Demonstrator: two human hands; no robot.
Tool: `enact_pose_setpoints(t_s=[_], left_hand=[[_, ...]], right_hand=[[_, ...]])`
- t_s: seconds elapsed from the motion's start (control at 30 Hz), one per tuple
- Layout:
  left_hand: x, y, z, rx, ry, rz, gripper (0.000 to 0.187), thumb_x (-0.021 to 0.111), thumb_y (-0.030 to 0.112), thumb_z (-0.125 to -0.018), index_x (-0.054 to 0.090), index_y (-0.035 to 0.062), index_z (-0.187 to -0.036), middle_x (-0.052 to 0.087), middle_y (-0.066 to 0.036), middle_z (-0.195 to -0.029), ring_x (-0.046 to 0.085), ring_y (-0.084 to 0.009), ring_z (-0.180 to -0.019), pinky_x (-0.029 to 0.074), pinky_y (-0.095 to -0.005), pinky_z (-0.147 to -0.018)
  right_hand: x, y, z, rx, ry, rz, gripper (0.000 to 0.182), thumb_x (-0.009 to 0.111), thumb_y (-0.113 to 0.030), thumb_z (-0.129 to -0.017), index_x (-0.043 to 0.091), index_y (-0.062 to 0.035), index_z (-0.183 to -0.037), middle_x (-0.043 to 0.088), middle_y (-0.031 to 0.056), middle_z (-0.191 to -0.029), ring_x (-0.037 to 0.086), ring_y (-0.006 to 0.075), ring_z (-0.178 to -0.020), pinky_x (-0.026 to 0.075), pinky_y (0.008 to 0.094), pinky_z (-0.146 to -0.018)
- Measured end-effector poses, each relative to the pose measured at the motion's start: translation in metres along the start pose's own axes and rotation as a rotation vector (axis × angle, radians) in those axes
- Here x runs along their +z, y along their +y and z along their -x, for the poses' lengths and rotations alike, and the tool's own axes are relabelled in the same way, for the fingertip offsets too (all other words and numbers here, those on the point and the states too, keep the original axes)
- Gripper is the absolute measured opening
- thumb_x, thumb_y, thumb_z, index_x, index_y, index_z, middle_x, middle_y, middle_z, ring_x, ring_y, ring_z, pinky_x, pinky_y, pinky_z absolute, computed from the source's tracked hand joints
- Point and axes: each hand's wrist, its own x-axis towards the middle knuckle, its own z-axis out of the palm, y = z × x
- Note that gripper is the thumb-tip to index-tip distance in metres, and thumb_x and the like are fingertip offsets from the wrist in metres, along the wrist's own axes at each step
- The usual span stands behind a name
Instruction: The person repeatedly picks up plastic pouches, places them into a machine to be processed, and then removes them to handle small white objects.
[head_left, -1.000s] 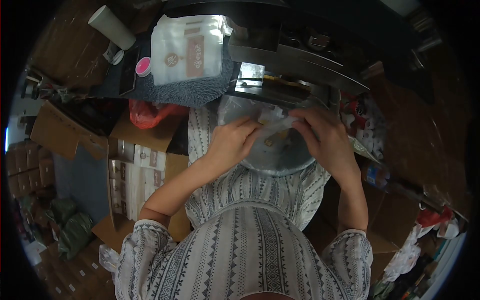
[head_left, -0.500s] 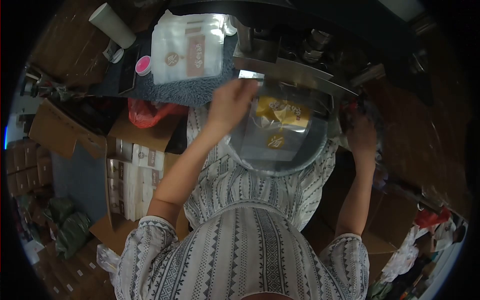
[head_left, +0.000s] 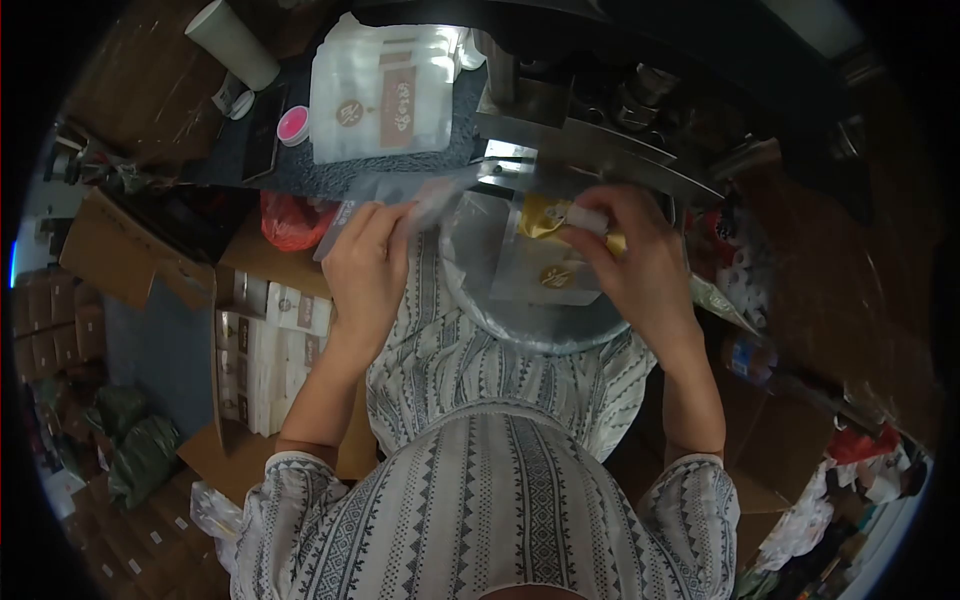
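Observation:
My left hand (head_left: 366,275) is closed on the edge of a translucent plastic pouch (head_left: 440,200), which is blurred and held out to the right above my lap. Between the thumb and fingers of my right hand (head_left: 645,275) is a small white cylinder (head_left: 587,219). Under that hand, a clear pouch with a gold label (head_left: 555,277) lies on a round, plastic-wrapped tray (head_left: 475,312) on my lap. The right hand partly hides the label.
A stack of printed pouches (head_left: 345,115) lies on a grey fluffy cloth, beside a pink-topped jar (head_left: 293,125). A metal machine (head_left: 600,135) stands ahead. At right is a bag of white cylinders (head_left: 740,275). An open carton of packets (head_left: 285,350) is at left.
My left hand has moved left and down, now with a pouch in it. My right hand has come from the bag at the right to above the tray, holding a white cylinder.

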Motion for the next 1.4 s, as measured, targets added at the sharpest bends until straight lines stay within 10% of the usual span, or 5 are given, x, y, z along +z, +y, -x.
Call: enact_pose_setpoints(t_s=[0.4,0.7,0.97,1.1,1.4], left_hand=[[0.033,0.026,0.013,0.102,-0.455,0.453,0.011,0.068,0.009,-0.082,0.068,0.0042,-0.092,0.061,-0.010,-0.077,0.060,-0.0242,-0.060,0.046,-0.0333,-0.055],[0.100,0.041,-0.030,-0.818,-0.682,1.129,0.025,0.061,0.022,-0.092,0.067,-0.0019,-0.094,0.067,-0.008,-0.079,0.063,-0.0099,-0.071,0.049,-0.0236,-0.064],[0.068,-0.084,-0.137,0.141,0.130,-0.128,0.044,0.050,0.036,-0.095,0.055,0.0068,-0.127,0.057,-0.018,-0.127,0.054,-0.0359,-0.115,0.042,-0.0469,-0.096],[0.115,-0.149,-0.122,0.171,-0.110,-0.468,0.073,0.041,0.058,-0.091,0.031,0.0113,-0.146,0.023,-0.017,-0.153,0.017,-0.0430,-0.141,0.013,-0.0565,-0.112],[0.088,-0.136,-0.078,0.167,-0.055,-0.339,0.061,0.052,0.043,-0.092,0.040,0.0062,-0.140,0.029,-0.023,-0.149,0.025,-0.0429,-0.138,0.017,-0.0568,-0.111]], right_hand=[[-0.001,0.014,0.002,-0.130,-0.182,-0.028,0.029,0.074,-0.010,-0.077,0.066,-0.0057,-0.105,0.066,0.0101,-0.097,0.064,0.0242,-0.089,0.051,0.0345,-0.076],[-0.056,0.058,0.014,0.299,0.095,0.487,0.034,0.064,-0.014,-0.085,0.059,-0.0028,-0.117,0.064,0.0187,-0.104,0.064,0.0332,-0.091,0.051,0.0404,-0.076],[-0.065,0.146,0.008,0.154,0.220,0.788,0.028,0.055,-0.014,-0.089,0.057,-0.0023,-0.115,0.062,0.0211,-0.105,0.057,0.0417,-0.100,0.047,0.0457,-0.083],[-0.072,0.078,0.040,0.349,0.182,0.768,0.023,0.054,-0.019,-0.091,0.060,-0.0040,-0.107,0.063,0.0203,-0.102,0.059,0.0408,-0.096,0.047,0.0476,-0.080],[-0.078,0.094,0.036,0.373,0.110,0.844,0.020,0.055,-0.019,-0.090,0.061,-0.0039,-0.103,0.065,0.0231,-0.089,0.063,0.0405,-0.082,0.050,0.0486,-0.071]])
